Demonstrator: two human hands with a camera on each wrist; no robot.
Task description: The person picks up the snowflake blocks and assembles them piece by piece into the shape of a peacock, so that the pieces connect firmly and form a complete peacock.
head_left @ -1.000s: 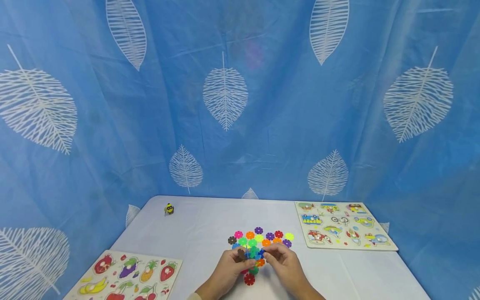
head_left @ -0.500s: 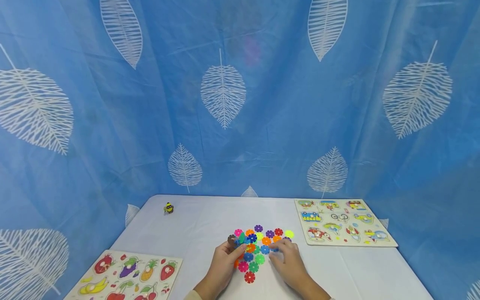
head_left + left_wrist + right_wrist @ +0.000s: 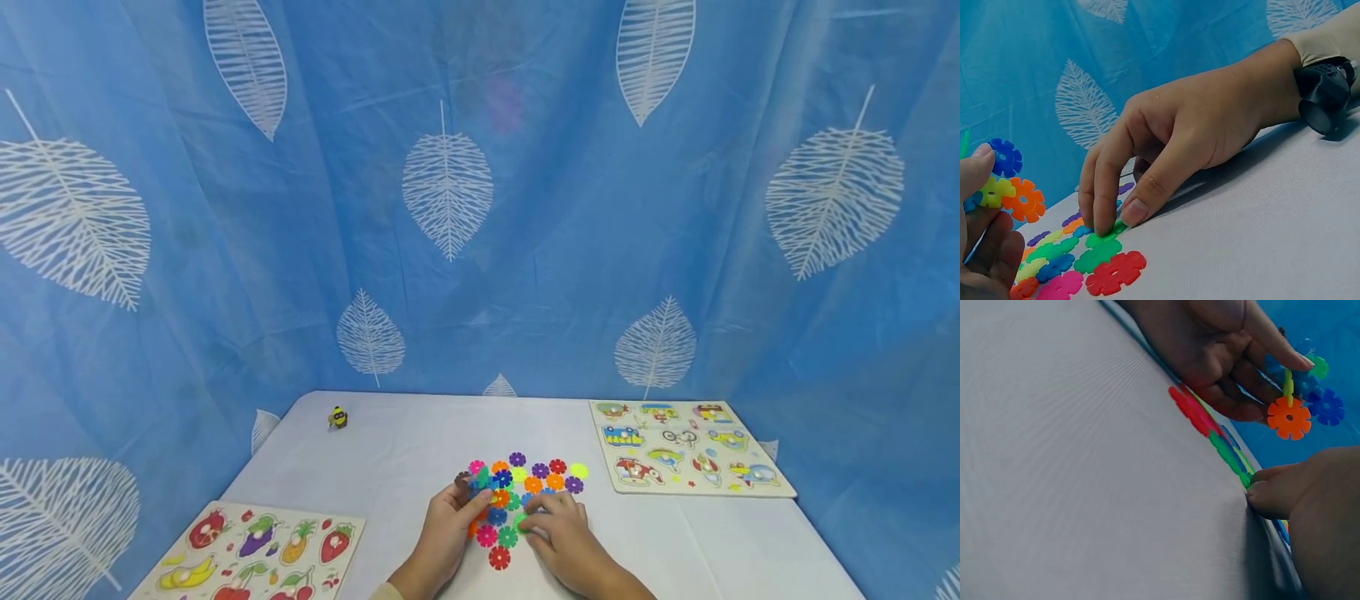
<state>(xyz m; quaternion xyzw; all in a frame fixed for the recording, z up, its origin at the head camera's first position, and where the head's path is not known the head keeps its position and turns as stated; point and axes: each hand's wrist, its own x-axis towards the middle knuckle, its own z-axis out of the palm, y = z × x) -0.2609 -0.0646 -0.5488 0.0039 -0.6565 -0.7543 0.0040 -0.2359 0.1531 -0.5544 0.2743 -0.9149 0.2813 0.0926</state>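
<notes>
My left hand (image 3: 442, 525) holds a cluster of joined plastic snowflake discs (image 3: 1289, 419) between thumb and fingers, raised off the table. Orange, yellow, blue, green and dark brown discs show in that cluster. To its right, my right hand (image 3: 566, 537) is low on the table, thumb and fingertips pinching the edge of a flat green snowflake disc (image 3: 1107, 240). Its fingers partly cover that disc. Loose discs of many colours lie spread under and beyond both hands, with a red disc (image 3: 499, 557) nearest the front.
A fruit puzzle board (image 3: 255, 554) lies at the front left of the white table (image 3: 420, 433). The vehicle puzzle board (image 3: 686, 450) is at the back right. A small yellow-and-black figure (image 3: 338, 417) stands at the back left. Blue leaf-print cloth surrounds the table.
The right hand has left the cluster, first hovering to the right, then coming down leftward onto the green disc. The left hand has turned and lifted the cluster slightly up and left.
</notes>
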